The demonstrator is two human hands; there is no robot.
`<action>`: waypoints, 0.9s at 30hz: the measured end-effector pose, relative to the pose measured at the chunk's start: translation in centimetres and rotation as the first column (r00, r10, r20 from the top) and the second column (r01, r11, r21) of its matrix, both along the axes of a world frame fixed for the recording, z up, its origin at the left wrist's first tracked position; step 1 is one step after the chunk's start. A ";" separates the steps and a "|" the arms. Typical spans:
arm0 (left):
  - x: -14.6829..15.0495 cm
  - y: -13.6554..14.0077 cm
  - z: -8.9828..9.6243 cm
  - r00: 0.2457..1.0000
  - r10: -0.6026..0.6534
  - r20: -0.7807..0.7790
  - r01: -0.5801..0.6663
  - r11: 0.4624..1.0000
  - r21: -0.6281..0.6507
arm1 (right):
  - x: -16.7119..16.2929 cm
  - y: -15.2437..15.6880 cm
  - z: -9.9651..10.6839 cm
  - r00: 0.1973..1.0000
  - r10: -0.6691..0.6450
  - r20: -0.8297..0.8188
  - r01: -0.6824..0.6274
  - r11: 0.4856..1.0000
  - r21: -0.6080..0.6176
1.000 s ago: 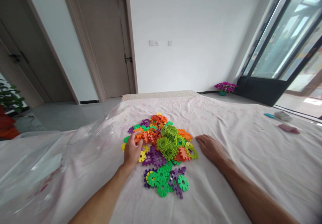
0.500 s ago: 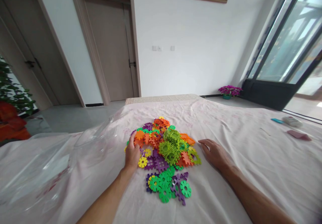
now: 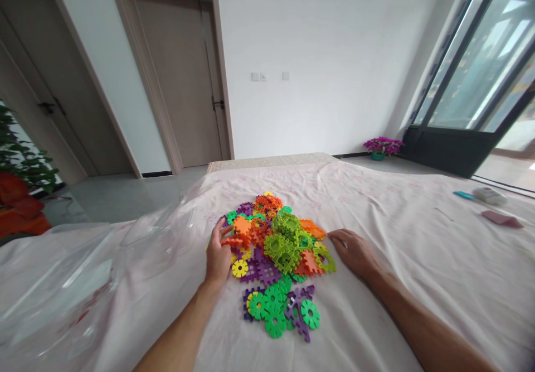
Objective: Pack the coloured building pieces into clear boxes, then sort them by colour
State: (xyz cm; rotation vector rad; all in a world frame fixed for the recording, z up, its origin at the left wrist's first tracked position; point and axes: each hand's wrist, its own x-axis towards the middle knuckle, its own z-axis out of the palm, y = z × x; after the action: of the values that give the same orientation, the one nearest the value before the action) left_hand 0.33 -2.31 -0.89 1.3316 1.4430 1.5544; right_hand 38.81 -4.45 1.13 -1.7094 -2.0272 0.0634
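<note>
A heap of plastic interlocking toy pieces lies on the pale cloth in front of me. My left hand (image 3: 218,250) is at its left side, fingers apart around the edge of some orange square pieces (image 3: 242,226); one thin orange piece (image 3: 232,242) shows edge-on by the thumb. My right hand (image 3: 351,249) rests on the cloth at the right, fingers extended, tips close to an orange piece (image 3: 312,228). Lime-green pieces (image 3: 282,249) are piled in the middle. Purple squares (image 3: 267,269) and green notched discs (image 3: 275,323) lie nearer to me, with a yellow disc (image 3: 239,268) at the left.
Clear plastic packaging (image 3: 62,283) spreads over the cloth (image 3: 359,193) at the left. Toward the right edge lie a white object (image 3: 490,196), a blue item (image 3: 463,195) and a pink piece (image 3: 501,218). Potted magenta flowers (image 3: 382,145) stand on the floor beyond.
My left hand's fingers have spread and come off the front of the orange square, which now sits slightly further right. The right hand stays nearly in place. The camera view has shifted slightly.
</note>
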 end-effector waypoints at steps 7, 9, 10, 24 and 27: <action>-0.3 0.4 -0.5 0.999 -0.035 0.027 0.036 0.999 -0.002 | 0.5 0.3 -0.2 0.999 0.048 -0.020 -0.047 0.999 0.014; -0.2 0.4 -0.5 0.999 -0.042 0.031 0.042 0.999 -0.003 | 0.6 0.3 -0.2 0.998 0.053 -0.018 -0.053 0.998 0.015; -0.2 0.4 -0.4 0.998 -0.046 0.035 0.046 0.999 -0.002 | 0.6 0.3 -0.2 0.998 0.054 -0.017 -0.054 0.998 0.017; -0.4 -0.1 -0.2 0.982 -0.012 -0.191 0.009 1.000 -0.014 | 0.5 0.3 -0.3 0.999 0.052 -0.013 -0.051 0.999 0.018; -0.4 -0.1 -0.1 0.972 -0.022 -0.232 0.018 1.000 -0.019 | 0.5 0.3 -0.4 0.999 0.051 -0.008 -0.051 0.999 0.018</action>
State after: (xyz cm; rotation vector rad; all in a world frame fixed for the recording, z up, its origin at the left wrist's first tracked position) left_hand -0.09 -2.45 -0.96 1.5551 1.5729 1.4063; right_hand 39.34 -4.16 0.77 -1.6445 -2.0594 0.0690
